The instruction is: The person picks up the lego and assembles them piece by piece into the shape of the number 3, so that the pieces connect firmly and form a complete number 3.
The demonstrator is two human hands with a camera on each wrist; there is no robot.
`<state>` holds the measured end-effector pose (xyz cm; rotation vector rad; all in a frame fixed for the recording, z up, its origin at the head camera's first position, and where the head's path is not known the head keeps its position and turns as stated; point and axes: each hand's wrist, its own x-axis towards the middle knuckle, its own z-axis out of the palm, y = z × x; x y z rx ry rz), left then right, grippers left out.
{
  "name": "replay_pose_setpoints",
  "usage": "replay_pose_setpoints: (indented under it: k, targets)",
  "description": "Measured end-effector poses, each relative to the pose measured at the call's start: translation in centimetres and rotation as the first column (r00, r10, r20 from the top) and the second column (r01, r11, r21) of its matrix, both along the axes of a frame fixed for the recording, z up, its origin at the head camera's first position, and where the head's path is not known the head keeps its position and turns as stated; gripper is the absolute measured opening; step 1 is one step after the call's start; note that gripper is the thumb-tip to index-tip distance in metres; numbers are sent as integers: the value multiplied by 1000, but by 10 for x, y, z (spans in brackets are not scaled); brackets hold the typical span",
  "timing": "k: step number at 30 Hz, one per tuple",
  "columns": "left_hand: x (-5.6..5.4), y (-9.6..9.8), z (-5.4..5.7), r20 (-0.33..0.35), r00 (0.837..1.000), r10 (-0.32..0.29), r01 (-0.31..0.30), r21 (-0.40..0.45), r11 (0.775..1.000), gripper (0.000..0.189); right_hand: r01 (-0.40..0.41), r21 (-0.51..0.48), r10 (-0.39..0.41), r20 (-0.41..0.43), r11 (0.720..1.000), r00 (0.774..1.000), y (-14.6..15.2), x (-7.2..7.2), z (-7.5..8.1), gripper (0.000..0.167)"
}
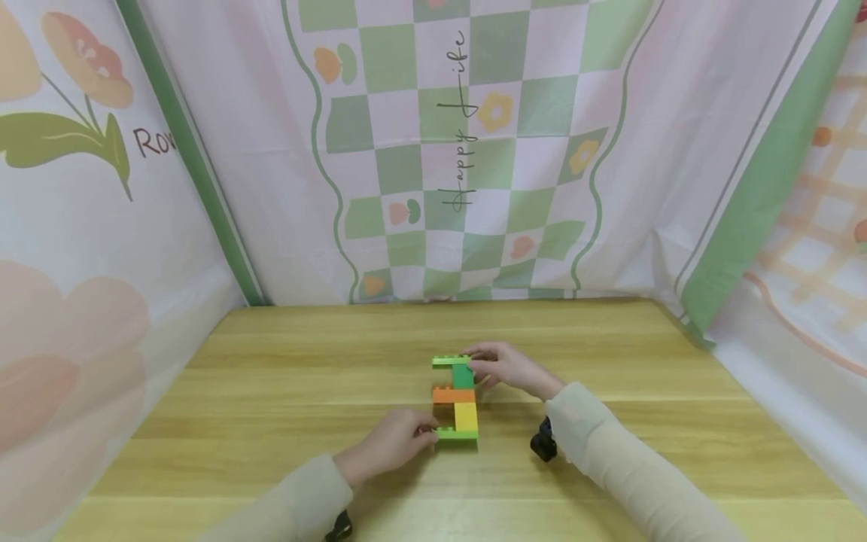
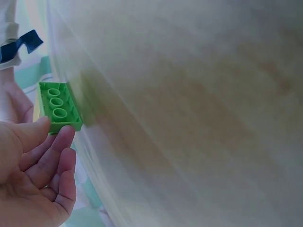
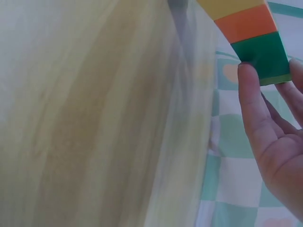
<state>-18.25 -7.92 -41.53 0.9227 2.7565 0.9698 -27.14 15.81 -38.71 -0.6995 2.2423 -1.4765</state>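
Note:
A toy-brick assembly lies between both hands in the head view. From near to far it runs a light green brick, a yellow block, an orange brick, a dark green block and another light green brick. My left hand pinches the left end of the near light green brick; its hollow underside with round tubes faces the left wrist camera. At the far end my right hand holds the assembly, a fingertip against the dark green block in the right wrist view.
A wood-grain table spreads beneath the hands. Behind it hangs a checkered curtain, with printed cloth along the left side and more on the right. Black devices sit at the wrists, by the pale sleeves.

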Motion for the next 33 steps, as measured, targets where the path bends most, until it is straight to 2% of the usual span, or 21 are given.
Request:
replay_pose_setpoints:
  k: [3, 8, 12, 15, 21, 33]
  targets:
    - [0, 0, 1, -9, 1000, 5, -5, -12, 1000, 16, -12, 9, 12, 14, 1000, 1000, 1, -6, -8, 42]
    - [-2, 0, 0, -24, 1000, 14, -15, -29, 999, 16, -28, 48, 28, 3, 998, 1000, 0, -9, -11, 43]
    - [-3, 1, -1, -48, 999, 16, -17, -31, 999, 15, -22, 88, 23, -12, 996, 1000, -1, -13, -14, 42]
    - [-4, 2, -1, -57, 998, 17, -19, -34, 999, 14, -9, 104, 9, 6, 995, 1000, -2, -16, -17, 41]
    - [-4, 3, -1, -41, 999, 27, -29, -36, 999, 15, 18, 125, -23, 42, 992, 999, -4, -16, -21, 40]
    - [-5, 4, -1, -18, 999, 46, -46, -44, 998, 16, 45, 158, -55, 59, 986, 997, -6, -16, -20, 40]
